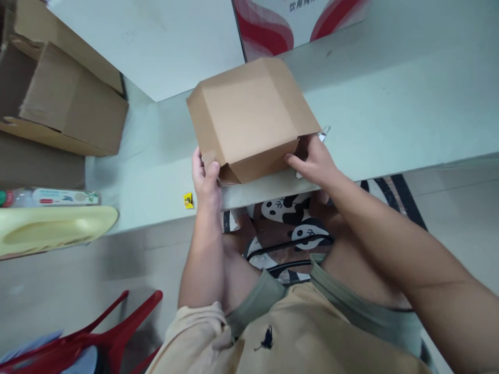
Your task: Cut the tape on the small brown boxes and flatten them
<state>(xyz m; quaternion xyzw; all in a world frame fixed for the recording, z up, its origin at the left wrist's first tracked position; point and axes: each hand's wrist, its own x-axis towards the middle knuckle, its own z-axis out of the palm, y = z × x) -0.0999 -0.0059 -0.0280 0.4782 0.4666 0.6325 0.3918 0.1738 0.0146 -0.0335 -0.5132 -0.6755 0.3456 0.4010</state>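
Observation:
A brown cardboard box (251, 111) is held between my two hands over the front edge of the pale green table. Its broad top panel faces me, and the near side has folded flaps with gaps at the corners. My left hand (207, 176) grips the near left corner, thumb on the front and fingers behind. At the near right corner, my right hand (312, 158) has its thumb on the front panel, while its other fingers are hidden behind or inside the flap. The box's inside does not show.
Stacked cardboard boxes (74, 93) stand at the left, with a bottle (23, 198) and a yellow-green plastic piece (58, 228) nearer me. A small yellow packet (188, 200) lies near the table edge. Behind are a white panel (156, 41) and a red-and-white carton (268, 26). A red chair (113, 332) is lower left.

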